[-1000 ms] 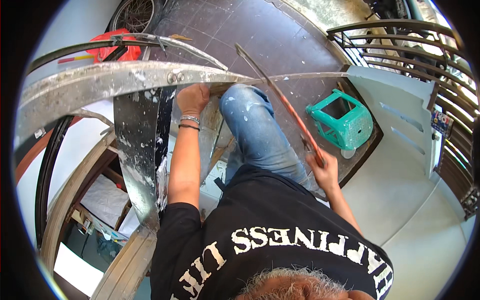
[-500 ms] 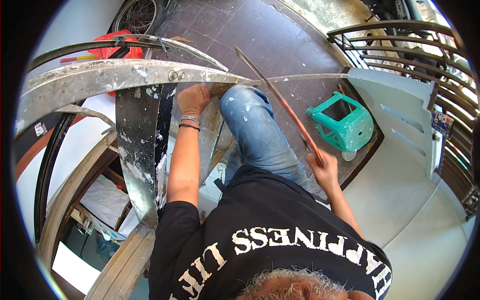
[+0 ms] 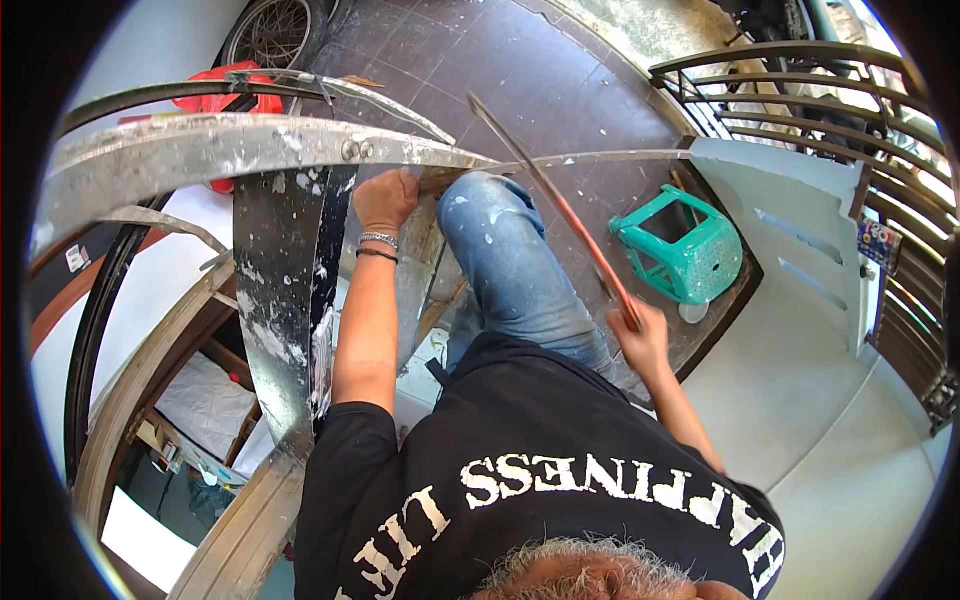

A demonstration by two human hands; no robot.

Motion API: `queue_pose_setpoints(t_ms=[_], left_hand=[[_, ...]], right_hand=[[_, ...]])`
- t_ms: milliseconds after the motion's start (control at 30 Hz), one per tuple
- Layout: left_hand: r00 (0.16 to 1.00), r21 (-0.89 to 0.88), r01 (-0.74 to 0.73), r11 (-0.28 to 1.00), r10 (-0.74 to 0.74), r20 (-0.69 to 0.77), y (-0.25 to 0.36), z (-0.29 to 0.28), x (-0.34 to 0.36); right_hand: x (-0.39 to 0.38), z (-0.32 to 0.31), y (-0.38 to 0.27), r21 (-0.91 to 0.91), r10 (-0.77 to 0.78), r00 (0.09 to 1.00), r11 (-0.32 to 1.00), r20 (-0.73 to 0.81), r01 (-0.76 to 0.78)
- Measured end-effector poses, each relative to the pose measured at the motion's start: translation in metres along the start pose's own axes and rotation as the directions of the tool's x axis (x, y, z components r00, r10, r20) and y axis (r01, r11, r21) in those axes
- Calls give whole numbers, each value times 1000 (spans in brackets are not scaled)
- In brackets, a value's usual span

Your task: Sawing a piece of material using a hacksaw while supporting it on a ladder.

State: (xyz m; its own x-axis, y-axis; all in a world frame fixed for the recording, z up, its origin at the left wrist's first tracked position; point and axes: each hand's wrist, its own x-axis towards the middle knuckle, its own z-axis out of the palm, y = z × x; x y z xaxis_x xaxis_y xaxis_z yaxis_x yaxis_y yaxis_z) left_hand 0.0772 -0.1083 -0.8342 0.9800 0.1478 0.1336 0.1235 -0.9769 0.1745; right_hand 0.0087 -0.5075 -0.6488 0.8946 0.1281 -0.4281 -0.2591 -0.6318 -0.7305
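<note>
My right hand (image 3: 643, 338) is wrapped round the handle of a hand saw (image 3: 572, 213), seen almost edge-on, with an orange-red stretch near the grip and a dark tip pointing up and away to the left. Closed in a fist, my left hand (image 3: 386, 200) grips the end of a piece of wood (image 3: 437, 180) beside my bent knee (image 3: 490, 205). The knee in blue jeans covers part of the wood. Where the saw's edge meets the wood is hard to make out.
A paint-spattered ladder-like frame (image 3: 230, 148) crosses at the left, with a dark spattered board (image 3: 275, 290) below it. A green plastic stool (image 3: 712, 262) lies tipped over at the right. Beyond are a low wall (image 3: 780, 180), a railing (image 3: 800, 75), a spoked wheel (image 3: 272, 35) and a red plastic bag (image 3: 215, 90).
My right hand and the saw handle have shifted very slightly left. My left hand keeps its grip in nearly the same place.
</note>
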Motion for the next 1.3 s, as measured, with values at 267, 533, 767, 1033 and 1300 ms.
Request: queue_pose_setpoints(t_ms=[267, 533, 767, 1033, 1300], left_hand=[[999, -17, -19, 1000, 20, 33, -1, 10, 8], [999, -29, -52, 998, 52, 10, 17, -16, 10], [995, -93, 6, 996, 3, 102, 8, -5, 11], [979, -290, -204, 935, 202, -39, 16, -28, 22], [962, -217, -59, 974, 113, 248, 30, -32, 28]], right_hand=[[87, 55, 6, -36, -133, 990, 991, -35, 132], [49, 21, 2, -91, 9, 1000, 996, 11, -8], [153, 86, -25, 93, -181, 983, 980, 38, 177], [150, 75, -34, 125, -179, 982, 977, 61, 171], [161, 84, -48, 177, -247, 956, 945, -157, 274]])
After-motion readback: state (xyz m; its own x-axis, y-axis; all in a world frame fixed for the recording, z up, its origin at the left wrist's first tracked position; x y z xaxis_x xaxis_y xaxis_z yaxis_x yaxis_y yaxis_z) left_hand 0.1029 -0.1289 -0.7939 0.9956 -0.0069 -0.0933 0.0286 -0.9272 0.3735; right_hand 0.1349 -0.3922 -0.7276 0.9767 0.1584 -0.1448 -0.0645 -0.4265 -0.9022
